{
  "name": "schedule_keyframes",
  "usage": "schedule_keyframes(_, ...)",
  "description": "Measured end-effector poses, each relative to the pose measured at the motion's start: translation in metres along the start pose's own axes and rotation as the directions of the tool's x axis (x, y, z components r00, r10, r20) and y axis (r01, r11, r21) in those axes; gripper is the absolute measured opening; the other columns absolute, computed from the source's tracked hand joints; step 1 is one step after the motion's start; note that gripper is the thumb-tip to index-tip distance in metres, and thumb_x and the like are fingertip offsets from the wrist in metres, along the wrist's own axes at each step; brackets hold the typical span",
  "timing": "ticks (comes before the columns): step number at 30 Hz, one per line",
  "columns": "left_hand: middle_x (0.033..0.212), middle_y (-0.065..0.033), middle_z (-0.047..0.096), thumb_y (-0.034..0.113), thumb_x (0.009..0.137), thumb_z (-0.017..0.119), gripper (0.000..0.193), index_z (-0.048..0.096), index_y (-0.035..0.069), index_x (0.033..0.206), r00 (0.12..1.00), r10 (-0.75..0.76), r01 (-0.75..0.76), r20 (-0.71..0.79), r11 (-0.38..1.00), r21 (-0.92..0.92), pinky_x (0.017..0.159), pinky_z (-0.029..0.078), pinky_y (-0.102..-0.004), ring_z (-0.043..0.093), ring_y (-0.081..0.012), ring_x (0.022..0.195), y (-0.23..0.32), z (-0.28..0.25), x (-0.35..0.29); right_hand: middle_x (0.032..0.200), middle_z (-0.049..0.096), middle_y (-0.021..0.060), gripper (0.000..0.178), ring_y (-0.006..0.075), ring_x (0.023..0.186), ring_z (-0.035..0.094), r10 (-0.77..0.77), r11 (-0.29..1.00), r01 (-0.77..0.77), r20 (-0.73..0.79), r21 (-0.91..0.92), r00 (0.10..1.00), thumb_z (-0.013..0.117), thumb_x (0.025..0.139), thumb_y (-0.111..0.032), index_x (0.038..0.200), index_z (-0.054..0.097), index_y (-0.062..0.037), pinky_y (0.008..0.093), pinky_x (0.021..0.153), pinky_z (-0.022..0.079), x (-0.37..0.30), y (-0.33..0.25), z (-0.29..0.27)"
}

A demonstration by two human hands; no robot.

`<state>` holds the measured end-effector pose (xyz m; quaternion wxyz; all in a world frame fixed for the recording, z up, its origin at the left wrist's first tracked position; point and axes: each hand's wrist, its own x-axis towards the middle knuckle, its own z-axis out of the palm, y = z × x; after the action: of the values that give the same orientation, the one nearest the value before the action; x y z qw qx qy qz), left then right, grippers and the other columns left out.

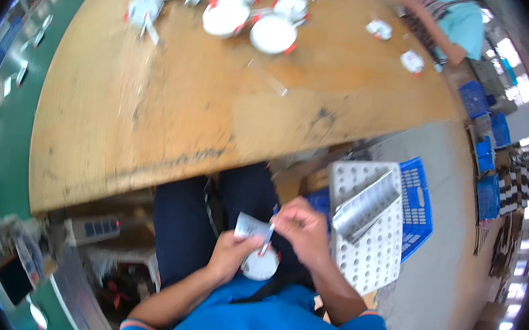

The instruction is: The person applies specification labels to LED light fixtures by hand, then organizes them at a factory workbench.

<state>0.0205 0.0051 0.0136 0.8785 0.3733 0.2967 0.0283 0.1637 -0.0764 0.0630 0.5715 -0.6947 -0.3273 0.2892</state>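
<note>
Above my lap, my left hand [231, 255] is closed with its thumb on a small pale printed slip [251, 227]. Just under the slip is a white round disc-shaped part [260, 264] with red bits at its edge; whether the same fingers grip it too is hard to see. My right hand [303, 229] is pinched at the slip's right edge, where a small white and blue piece shows at the fingertips. Blur hides what exactly the right fingers hold.
Ahead is a wooden table [174, 105] with several white round parts [274, 35] at its far side and a thin clear strip [268, 77]. To my right stand a white perforated tray [379, 259] and a blue basket [422, 212]. Another person [462, 25] is at the far right.
</note>
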Motion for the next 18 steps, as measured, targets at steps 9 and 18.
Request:
schedule_keyframes(9,0.088,-0.0076,0.061,-0.001,0.065,0.068,0.027,0.063,0.001,0.091,0.962,0.214,-0.255,0.168,0.923,0.289,0.075,0.045,-0.0248,0.057,-0.0135,0.081,0.049,-0.012,0.004,0.07,0.056,0.0038,0.014,0.0177,0.071,0.05,-0.131,0.982,0.137,0.055,-0.128,0.99,0.068,0.068,-0.018,0.07,0.062,-0.005,0.0291,0.065,0.039,-0.006,-0.006,0.009)
schedule_keyframes(18,0.075,-0.0056,0.059,-0.001,0.07,0.065,0.01,0.064,-0.001,0.081,0.903,0.269,-0.403,0.334,0.801,0.444,0.062,0.044,-0.0205,0.055,-0.0098,0.07,0.062,-0.011,0.008,0.076,0.055,-0.0007,0.014,0.0156,0.082,0.048,-0.205,0.934,0.235,0.135,-0.269,0.969,0.067,0.068,-0.022,0.074,0.064,-0.0098,0.0309,0.077,0.031,-0.005,-0.006,0.006)
